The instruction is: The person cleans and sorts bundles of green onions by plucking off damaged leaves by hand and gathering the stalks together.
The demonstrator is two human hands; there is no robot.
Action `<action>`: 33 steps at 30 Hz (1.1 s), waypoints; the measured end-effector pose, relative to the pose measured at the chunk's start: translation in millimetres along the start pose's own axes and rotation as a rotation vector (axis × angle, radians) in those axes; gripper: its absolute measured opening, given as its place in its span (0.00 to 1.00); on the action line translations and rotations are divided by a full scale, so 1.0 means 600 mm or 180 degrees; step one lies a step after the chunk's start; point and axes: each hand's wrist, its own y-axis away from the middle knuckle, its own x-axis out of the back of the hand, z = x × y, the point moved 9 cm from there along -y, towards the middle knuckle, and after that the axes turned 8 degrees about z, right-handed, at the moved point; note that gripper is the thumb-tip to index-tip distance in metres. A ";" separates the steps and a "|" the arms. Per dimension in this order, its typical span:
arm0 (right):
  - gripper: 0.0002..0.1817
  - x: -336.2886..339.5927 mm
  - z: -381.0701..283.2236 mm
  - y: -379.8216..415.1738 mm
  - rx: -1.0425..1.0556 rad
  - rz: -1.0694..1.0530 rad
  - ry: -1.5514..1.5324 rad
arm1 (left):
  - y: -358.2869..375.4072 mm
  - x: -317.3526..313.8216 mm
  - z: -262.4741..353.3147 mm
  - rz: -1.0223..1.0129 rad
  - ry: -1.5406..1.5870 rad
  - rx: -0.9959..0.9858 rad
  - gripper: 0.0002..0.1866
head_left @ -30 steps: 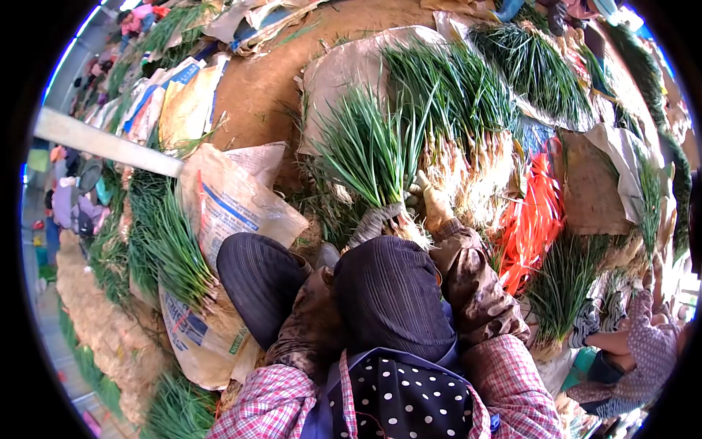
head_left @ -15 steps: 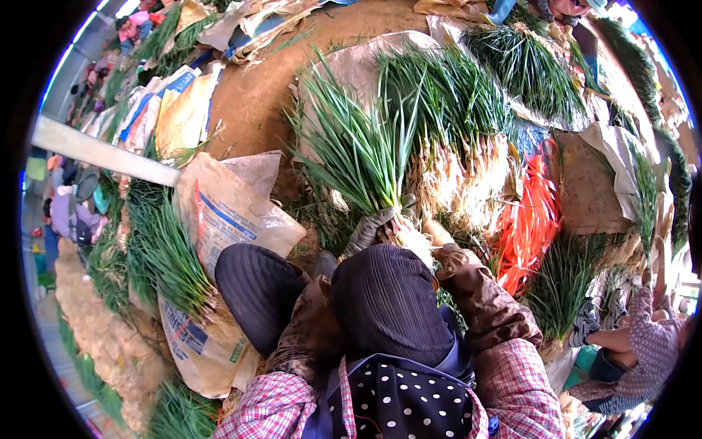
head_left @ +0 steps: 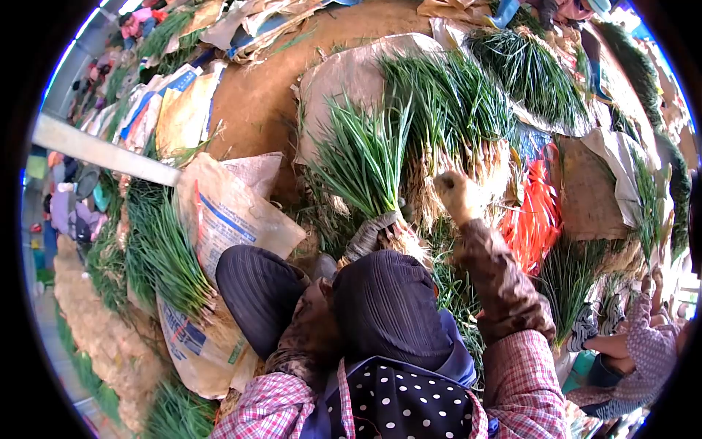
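My left hand (head_left: 368,234), in a grey glove, is closed around a bunch of spring onions (head_left: 365,161) just beyond my knee. Its green leaves fan up and away, while the pale roots (head_left: 401,245) point toward me. My right hand (head_left: 461,196), in a pale glove, is raised apart from that bunch, in front of the roots of a row of spring onions (head_left: 453,95). Its fingers look curled in, and whatever they may hold is too small or hidden to make out. The row lies on a pale sack sheet (head_left: 340,80).
Red plastic strips (head_left: 532,219) lie right of my right hand. A printed sack (head_left: 234,212) and more spring onions (head_left: 172,252) are on the left. A pale pole (head_left: 106,148) juts in there. Another person (head_left: 636,358) sits at the lower right.
My right hand has left the roots of the held bunch and moved up and right toward the row. The bunch's leaf tips sit lower; my left hand has kept its hold.
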 end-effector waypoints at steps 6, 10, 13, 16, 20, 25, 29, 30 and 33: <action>0.11 -0.027 -0.050 0.178 -0.0044 -0.0703 -0.1093 | 0.018 -0.023 0.008 0.0049 -0.0464 -0.0095 0.16; 0.14 -0.086 0.003 0.207 -0.1446 -0.2331 -0.1649 | 0.030 -0.035 0.018 0.0115 -0.0810 -0.0140 0.11; 0.26 -0.051 -0.019 0.151 -0.1498 -0.1684 -0.2036 | 0.023 -0.015 0.005 0.0192 -0.0820 -0.0021 0.10; 0.28 -0.055 -0.020 0.094 -0.2139 -0.1205 -0.3239 | 0.021 -0.024 0.005 0.0121 -0.0694 -0.0063 0.11; 0.18 -0.104 0.011 0.064 -0.2212 -0.0606 -0.3059 | 0.026 -0.021 0.015 0.0167 -0.0689 -0.0013 0.11; 0.13 -0.092 -0.041 0.130 -0.2789 -0.1124 -0.2912 | 0.008 0.018 0.012 0.0168 -0.0941 -0.0081 0.13; 0.12 -0.171 0.039 0.170 -0.1229 -0.1893 -0.0640 | 0.009 0.007 0.008 0.0088 -0.0253 -0.0024 0.13; 0.12 -0.191 0.053 0.184 -0.0831 -0.2154 -0.0118 | 0.012 0.005 0.006 0.0071 -0.0071 -0.0021 0.14; 0.12 -0.109 0.004 0.119 -0.0520 -0.2046 0.1106 | 0.008 -0.002 0.000 -0.0032 0.0336 0.0024 0.15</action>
